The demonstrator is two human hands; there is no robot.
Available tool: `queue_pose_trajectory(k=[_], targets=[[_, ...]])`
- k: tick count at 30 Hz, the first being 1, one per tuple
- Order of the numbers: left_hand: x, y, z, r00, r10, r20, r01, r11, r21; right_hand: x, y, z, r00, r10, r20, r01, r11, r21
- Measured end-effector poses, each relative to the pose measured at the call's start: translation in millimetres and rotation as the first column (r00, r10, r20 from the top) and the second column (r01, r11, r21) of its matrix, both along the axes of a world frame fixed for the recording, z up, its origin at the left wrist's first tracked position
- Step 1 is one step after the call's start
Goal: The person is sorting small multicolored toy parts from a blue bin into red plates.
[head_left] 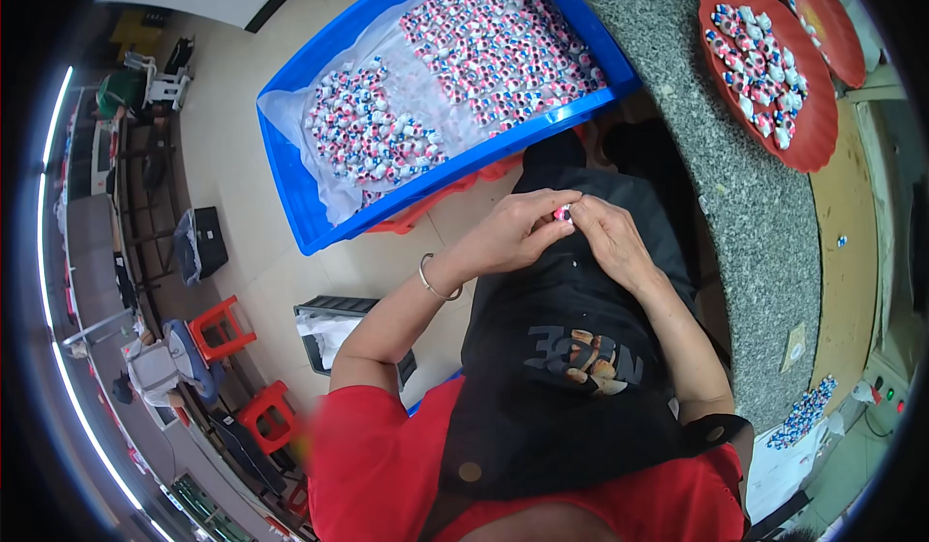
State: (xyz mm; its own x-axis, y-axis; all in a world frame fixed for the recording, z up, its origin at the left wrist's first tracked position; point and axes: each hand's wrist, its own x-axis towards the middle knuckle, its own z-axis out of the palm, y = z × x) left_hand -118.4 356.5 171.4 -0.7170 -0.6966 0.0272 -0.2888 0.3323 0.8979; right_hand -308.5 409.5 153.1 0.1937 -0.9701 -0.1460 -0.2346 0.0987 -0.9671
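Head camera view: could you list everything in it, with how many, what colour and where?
Plastic tray: one, blue, top centre
Liner sheet: one, white, in the tray
Plates: two, red, upper right
Small painted pieces: too many to count, pink, white and blue, in the tray and on the plates
Speckled counter: one, grey, right
Heap of tiny pieces: one, mostly blue, lower right
Stools: at least two, red, lower left
Crate: one, black, floor, left of centre
Far-left clutter: mixed, too unclear to count
Apron: one, black, lower centre
Bracelet: one, silver, left of centre
Held piece: one, partly pink and white, between the hands
Left hand: one, bare, centre
Right hand: one, bare, right of centre
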Motion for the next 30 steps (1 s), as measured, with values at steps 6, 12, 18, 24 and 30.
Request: queue_pose_trajectory(k=[6, 12, 18, 24, 30], targets=[[-3, 7, -11, 0.999, -0.016, -0.046, 0.011, 0.993, -0.12, 4, 5, 3, 0.991, -0.052, -0.127, 0.046, 0.998, -0.049], [-14, 16, -22, 0.991, 0.129, 0.024, -0.113, 0.933, -0.342, 8, -1, -7, 0.98, -0.179, -0.088, 0.168, 0.979, -0.114], [-20, 18, -41, 0.987, 0.159, 0.031, -0.131, 0.896, -0.425, 8, 0, -27, 0.96, -0.249, -0.128, 0.23, 0.963, -0.143], [-13, 0, -44, 0.989, 0.145, 0.0, -0.135, 0.92, -0.367, 7, 0, -50, 0.974, -0.2, 0.105, 0.184, 0.973, 0.14], [-1, -5, -35, 0.947, 0.196, -0.254, -0.037, 0.853, 0.52, -1, 4, -21, 0.614, -0.447, 0.65, -0.01, 0.819, 0.573]])
